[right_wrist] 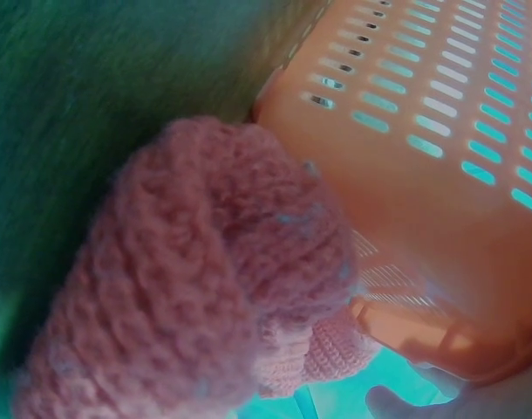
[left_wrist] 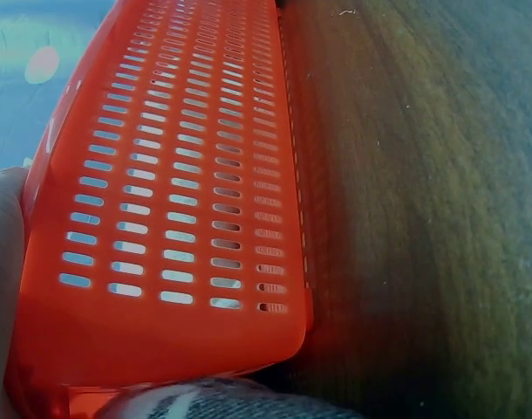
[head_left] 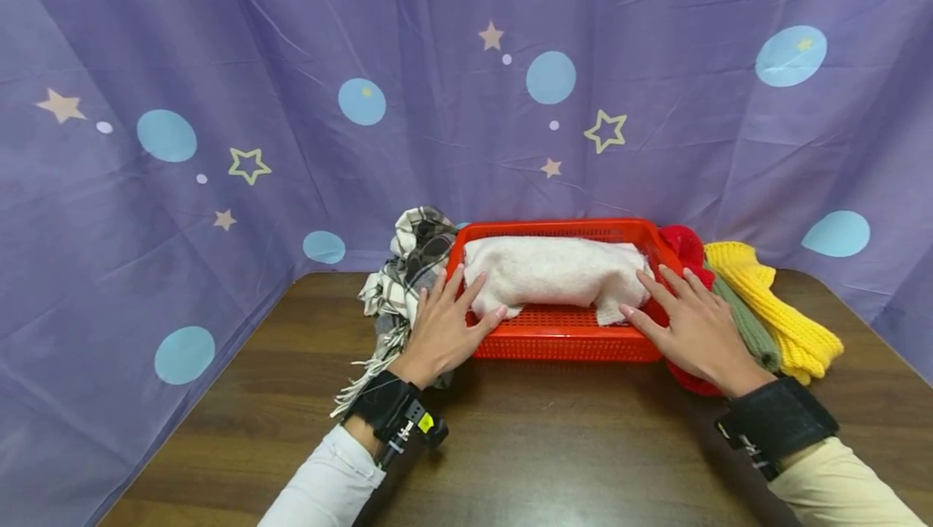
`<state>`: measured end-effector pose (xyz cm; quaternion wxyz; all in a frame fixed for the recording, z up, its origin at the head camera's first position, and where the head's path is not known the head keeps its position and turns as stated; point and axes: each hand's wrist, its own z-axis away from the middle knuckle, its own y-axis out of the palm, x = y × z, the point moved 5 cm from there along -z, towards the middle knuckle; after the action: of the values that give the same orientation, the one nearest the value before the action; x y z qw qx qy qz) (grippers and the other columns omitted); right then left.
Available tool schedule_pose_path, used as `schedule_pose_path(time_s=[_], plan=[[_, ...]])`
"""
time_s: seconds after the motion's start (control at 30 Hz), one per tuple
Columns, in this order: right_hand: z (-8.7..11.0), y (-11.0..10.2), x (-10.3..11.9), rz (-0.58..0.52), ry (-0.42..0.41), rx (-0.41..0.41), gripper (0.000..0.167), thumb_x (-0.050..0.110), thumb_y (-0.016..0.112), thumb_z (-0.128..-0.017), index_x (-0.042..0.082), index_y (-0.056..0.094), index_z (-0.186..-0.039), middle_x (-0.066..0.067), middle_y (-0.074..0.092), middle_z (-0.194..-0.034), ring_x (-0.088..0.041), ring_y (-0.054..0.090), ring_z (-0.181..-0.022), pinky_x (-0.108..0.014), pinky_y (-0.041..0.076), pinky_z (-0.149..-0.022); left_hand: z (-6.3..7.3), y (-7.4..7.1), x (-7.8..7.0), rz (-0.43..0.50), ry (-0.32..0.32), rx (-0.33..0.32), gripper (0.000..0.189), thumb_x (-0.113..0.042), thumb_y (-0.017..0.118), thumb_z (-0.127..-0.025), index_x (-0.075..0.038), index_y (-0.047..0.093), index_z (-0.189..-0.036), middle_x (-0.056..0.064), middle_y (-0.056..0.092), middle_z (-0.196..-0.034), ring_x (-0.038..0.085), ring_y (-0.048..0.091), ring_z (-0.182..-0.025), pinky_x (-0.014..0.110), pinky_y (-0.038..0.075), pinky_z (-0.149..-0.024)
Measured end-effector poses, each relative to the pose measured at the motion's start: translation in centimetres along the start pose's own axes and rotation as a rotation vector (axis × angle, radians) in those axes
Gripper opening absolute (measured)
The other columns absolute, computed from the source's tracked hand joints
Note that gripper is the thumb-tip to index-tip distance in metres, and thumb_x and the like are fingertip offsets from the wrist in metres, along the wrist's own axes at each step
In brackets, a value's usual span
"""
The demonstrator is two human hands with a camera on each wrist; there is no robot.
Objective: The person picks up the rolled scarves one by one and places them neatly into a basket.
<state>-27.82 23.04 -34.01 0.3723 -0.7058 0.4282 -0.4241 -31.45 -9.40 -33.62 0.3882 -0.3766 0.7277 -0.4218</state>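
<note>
Evidently soft goods: the white cloth point(head_left: 547, 268) lay lengthwise in the red basket point(head_left: 568, 346), its 2 ends bent toward the near corners, slotted floor showing at the middle of the near rim. The basket stood by the table's point(head_left: 561, 438) far edge, about midway along.

Handling (estimate): cloth light, limp, fuzzy, hardly slippery, not fragile; would probably sag mid-length if raised by the ends alone. Best hold, judged: both ends, with fingers well underneath. Basket looked like moulded plastic: light, fairly stiff, smooth; its 2 short rims seemed the surest hold.

Grip: left hand point(head_left: 443, 325) reached over the left rim near the near left corner, fingers extended and spread, thumb well apart, nothing clasped. Right hand point(head_left: 696, 329) matched it at the right rim, fingers splayed, thumb toward the cloth's right end. Could not tell whether fingertips pressed the cloth or only hung over it.

Surroundings: plaid scarf point(head_left: 417, 260) beside the basket's left side; red knit point(head_left: 683, 244), green knit point(head_left: 747, 325) and yellow knit point(head_left: 776, 312) off its right side, toward the table's far right corner.
</note>
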Motion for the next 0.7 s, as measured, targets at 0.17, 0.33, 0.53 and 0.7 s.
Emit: schedule_pose_path(time_s=[0.17, 0.33, 0.53, 0.7], plan=[[-0.07, 0.09, -0.16, 0.002, -0.001, -0.002, 0.079, 0.061, 0.051, -0.097, 0.009, 0.039, -0.155, -0.030, 0.033, -0.156, -0.056, 0.024, -0.142, -0.077, 0.018, -0.107, -0.07, 0.13, -0.01, 0.007, -0.007, 0.003, 0.077, -0.070, 0.041, -0.096, -0.023, 0.040, -0.157, 0.013, 0.025, -0.166, 0.040, 0.010, -0.154, 0.065, 0.010, -0.119], [-0.14, 0.04, -0.18, 0.005, 0.000, -0.004, 0.078, 0.060, 0.052, -0.097, 0.009, 0.040, -0.155, -0.030, 0.033, -0.156, -0.056, 0.024, -0.142, -0.078, 0.019, -0.106, -0.14, 0.09, 0.03, 0.007, -0.009, 0.003, 0.076, -0.069, 0.042, -0.096, -0.022, 0.041, -0.156, 0.013, 0.025, -0.166, 0.039, 0.011, -0.154, 0.065, 0.010, -0.119], [-0.10, -0.01, -0.09, 0.007, -0.005, -0.015, 0.076, 0.058, 0.054, -0.096, 0.009, 0.041, -0.154, -0.030, 0.035, -0.155, -0.055, 0.026, -0.142, -0.077, 0.020, -0.106, -0.13, 0.10, -0.04, 0.010, -0.008, 0.002, 0.075, -0.068, 0.044, -0.097, -0.022, 0.042, -0.156, 0.015, 0.026, -0.165, 0.041, 0.012, -0.153, 0.066, 0.011, -0.118], [-0.06, 0.10, -0.14, 0.008, -0.002, -0.021, 0.076, 0.058, 0.054, -0.096, 0.010, 0.042, -0.154, -0.030, 0.036, -0.155, -0.055, 0.027, -0.142, -0.077, 0.021, -0.105, -0.11, 0.10, -0.06, 0.017, -0.003, -0.014, 0.073, -0.066, 0.046, -0.097, -0.021, 0.044, -0.155, 0.017, 0.029, -0.163, 0.042, 0.014, -0.152, 0.067, 0.013, -0.117]])
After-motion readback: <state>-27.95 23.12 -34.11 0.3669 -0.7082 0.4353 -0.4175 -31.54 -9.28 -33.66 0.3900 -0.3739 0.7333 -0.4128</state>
